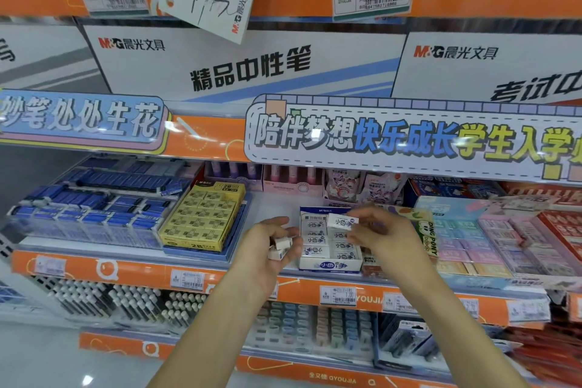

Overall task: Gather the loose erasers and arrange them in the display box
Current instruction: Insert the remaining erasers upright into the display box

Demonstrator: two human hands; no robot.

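A white-and-blue display box point(330, 265) stands on the middle shelf, holding rows of white erasers in printed sleeves. My left hand point(270, 246) hovers just left of the box and is closed around a few loose white erasers point(281, 248). My right hand point(382, 231) is over the box's upper right part and pinches a single white eraser point(340, 220) by its end, holding it flat above the top row.
A yellow box of 2B erasers point(201, 217) sits to the left, blue erasers in clear trays point(94, 214) beyond it. Pastel eraser trays point(472, 236) crowd the right. The orange shelf edge with price tags point(338, 294) runs below; pen racks fill the lower shelf.
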